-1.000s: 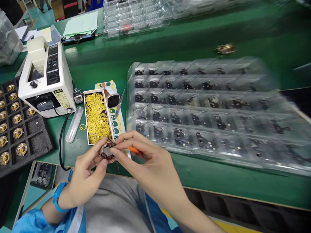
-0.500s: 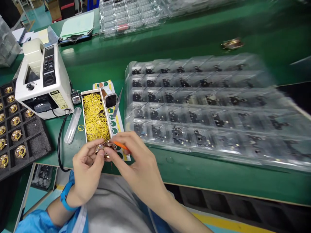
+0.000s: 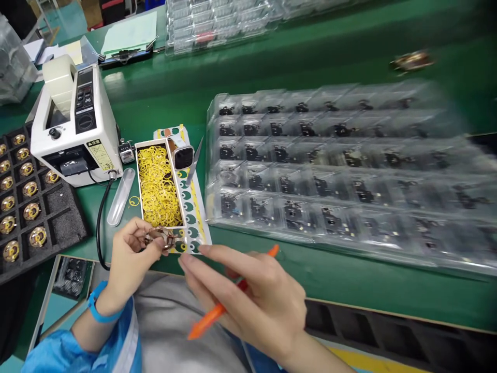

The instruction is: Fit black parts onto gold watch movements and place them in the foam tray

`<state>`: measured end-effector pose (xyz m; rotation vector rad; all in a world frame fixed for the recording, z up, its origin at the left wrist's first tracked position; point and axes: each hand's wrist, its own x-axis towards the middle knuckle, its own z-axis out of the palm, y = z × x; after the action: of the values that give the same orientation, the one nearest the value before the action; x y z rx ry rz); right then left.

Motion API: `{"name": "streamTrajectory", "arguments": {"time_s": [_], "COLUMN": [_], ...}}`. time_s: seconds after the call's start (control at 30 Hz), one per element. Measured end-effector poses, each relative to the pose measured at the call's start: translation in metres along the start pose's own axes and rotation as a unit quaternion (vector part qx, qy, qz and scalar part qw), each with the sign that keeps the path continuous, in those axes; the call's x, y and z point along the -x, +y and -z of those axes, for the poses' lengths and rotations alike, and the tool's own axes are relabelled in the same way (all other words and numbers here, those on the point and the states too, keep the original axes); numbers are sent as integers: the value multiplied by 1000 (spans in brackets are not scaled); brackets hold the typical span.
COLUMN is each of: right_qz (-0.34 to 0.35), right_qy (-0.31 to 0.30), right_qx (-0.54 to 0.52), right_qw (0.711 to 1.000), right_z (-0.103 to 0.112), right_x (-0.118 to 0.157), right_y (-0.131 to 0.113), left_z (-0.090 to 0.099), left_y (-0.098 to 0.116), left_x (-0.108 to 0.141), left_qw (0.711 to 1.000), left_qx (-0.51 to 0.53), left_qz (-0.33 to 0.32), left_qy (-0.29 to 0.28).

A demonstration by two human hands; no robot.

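Observation:
My left hand (image 3: 135, 251) pinches a small coppery round part (image 3: 161, 239) just below a white box (image 3: 181, 210) of yellow rings (image 3: 157, 186). To its right, my right hand (image 3: 248, 295) is apart from the part and holds an orange pen-like tool (image 3: 217, 312) between its fingers, the tool's pointed end toward the lower left. Beneath the box lies a white sheet with round cutouts (image 3: 204, 235). A watch (image 3: 183, 157) and pointed tweezers (image 3: 195, 161) rest on that sheet.
A white tape dispenser (image 3: 77, 124) stands at the left, beside a black foam tray (image 3: 68, 220) of round parts. Clear trays (image 3: 272, 235) with black parts span the right. Another coppery part (image 3: 412, 61) lies behind them.
My right hand has let go of the coppery part and moved right and down, and the orange tool has swung round in its fingers. The whole view has shifted slightly.

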<state>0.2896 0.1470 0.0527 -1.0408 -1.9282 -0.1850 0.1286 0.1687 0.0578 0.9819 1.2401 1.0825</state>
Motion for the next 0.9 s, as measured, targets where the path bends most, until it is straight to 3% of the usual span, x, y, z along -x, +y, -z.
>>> {"name": "streamTrajectory", "arguments": {"time_s": [0.17, 0.43, 0.7, 0.9], "right_qz": [-4, -14, 54, 23], "right_qy": [5, 3, -35, -32], "right_qx": [19, -33, -32, -33], "right_qw": [1000, 999, 997, 999], "right_z": [-10, -16, -15, -18], "right_x": [-1, -2, -2, 0], "right_y": [1, 6, 15, 12], "left_z": [-6, -10, -9, -8], "left_y": [3, 0, -4, -4], "left_x": [8, 20, 20, 21], "left_qw": [997, 1000, 999, 995], "left_qx": [46, 16, -34, -79], "left_qz": [46, 7, -32, -66], "left_qy": [-35, -26, -20, -11]}}
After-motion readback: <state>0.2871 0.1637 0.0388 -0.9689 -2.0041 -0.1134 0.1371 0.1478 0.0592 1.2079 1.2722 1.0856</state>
